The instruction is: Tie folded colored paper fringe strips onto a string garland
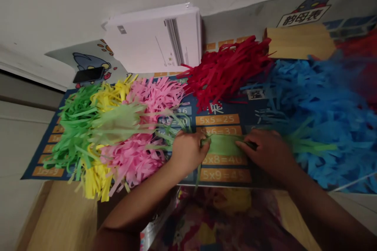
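Together, two hands (188, 147) (266, 149) hold one green strip (225, 144) (probably paper, slightly blurred).

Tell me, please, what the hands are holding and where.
The left hand and right hand grip a green fringed piece at opposite ends of its plain middle band.
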A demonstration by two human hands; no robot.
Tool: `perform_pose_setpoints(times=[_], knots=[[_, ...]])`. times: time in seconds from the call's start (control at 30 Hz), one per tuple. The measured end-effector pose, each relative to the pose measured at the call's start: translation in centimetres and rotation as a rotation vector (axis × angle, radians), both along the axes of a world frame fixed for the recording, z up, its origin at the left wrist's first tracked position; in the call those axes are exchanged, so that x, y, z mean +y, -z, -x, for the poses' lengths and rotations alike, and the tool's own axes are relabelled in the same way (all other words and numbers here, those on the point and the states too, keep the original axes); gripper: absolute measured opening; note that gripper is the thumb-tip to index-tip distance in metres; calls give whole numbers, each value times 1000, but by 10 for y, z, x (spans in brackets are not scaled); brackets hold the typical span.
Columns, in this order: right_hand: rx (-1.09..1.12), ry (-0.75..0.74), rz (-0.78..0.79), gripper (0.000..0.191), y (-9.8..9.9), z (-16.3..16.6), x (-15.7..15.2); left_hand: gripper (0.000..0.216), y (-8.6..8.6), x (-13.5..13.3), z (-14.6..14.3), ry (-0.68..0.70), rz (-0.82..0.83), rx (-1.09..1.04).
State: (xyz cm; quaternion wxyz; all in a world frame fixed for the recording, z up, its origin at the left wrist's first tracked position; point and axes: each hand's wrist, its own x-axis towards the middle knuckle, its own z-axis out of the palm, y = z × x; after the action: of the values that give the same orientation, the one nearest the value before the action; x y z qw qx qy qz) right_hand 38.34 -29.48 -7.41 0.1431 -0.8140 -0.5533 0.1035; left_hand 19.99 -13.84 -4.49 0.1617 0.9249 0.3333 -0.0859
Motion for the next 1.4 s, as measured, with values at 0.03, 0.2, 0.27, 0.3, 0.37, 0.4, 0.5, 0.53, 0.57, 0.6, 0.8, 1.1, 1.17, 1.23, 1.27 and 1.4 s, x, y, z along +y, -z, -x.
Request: perform_pose_setpoints(times=[0.03,0.2,0.27,0.3,0.37,0.4,0.5,0.53,0.57,0.6,0.8,1.1,1.17,1.23,1.27,1.4], knots=[[-1,5,-10,32,1,0,0,27,0,0,0,0,1,5],[17,28,-27,36,2,-1,2,26,0,1,-1,2,13,5],[22,40,-33,36,2,-1,2,27,0,2,-1,2,7,0],[25,45,-32,37,2,-1,2,27,0,2,-1,0,3,-1],[27,57,-22,37,1,0,3,27,0,1,-1,-2,-1,4],[28,63,-13,38,1,0,4,27,0,1,-1,-4,-3,12],[33,88,10,36,3,1,7,24,1,-1,0,0,-20,37],[40,102,14,33,4,0,8,21,2,-1,1,10,-48,21],[49,119,18,29,4,-1,8,20,2,-2,1,32,-98,-17],[52,142,20,26,3,-1,8,21,1,-1,2,80,-165,-76],[-291,40,-245,17,-21,9,-10,25,-8,5,2,858,-381,-165],[-250,-473,-224,12,-11,5,-7,21,-14,-6,1,737,-341,-139],[-180,-453,-200,14,-10,0,-5,19,-12,-6,0,691,-335,-128],[-128,-434,-168,24,-11,-1,-4,20,-10,-3,2,644,-318,-135],[-117,-420,-159,28,-11,-1,-4,20,-9,0,4,616,-298,-153],[-42,-349,-160,21,-4,-9,-2,18,-2,14,12,466,-151,-255]])
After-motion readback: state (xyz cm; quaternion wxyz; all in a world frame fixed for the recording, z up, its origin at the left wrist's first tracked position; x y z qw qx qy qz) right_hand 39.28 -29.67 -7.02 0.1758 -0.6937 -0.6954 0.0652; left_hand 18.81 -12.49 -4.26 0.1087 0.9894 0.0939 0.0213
